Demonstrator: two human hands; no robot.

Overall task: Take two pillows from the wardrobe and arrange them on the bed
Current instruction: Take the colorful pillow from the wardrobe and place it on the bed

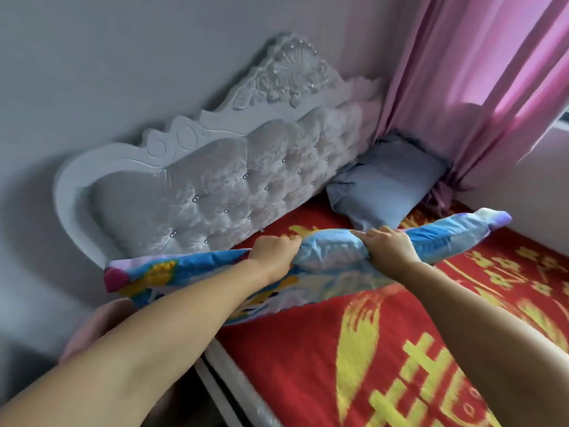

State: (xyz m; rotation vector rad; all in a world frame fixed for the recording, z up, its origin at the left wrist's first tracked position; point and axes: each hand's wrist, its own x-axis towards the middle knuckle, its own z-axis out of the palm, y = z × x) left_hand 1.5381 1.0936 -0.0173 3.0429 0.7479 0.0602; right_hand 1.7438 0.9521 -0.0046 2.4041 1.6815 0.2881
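Two pillows showed in the head view, one in your hands and one already down. Your left hand and right hand both gripped the printed pillow, a blue one with cartoon colours; fingers of each hand curled over its upper edge, knuckles up, the two hands close together near the middle of its length. The fabric bunched into a puffed ridge between your hands. You held that pillow long side across, raised above the bed, its left end reaching out past the bed's near edge and its right end pointing toward the window-side wall. Whether its lower edge touched the cover could not be told, as the pillow's own bulk hid it. The plain grey-blue pillow lay in the far corner of the bed, leaning against the headboard and just beside the pink curtain. The printed pillow sat nearer to you than the grey-blue one, its upper edge crossing in front of that pillow's lower corner. The bed carried a red cover with yellow patterning. The headboard was pale, button-tufted, with carved scrollwork along the top, standing against a grey wall. The curtain hung from upper right down to the corner, its hem bunched at the bed's edge. Both your forearms were bare and stretched forward from lower left and lower right.
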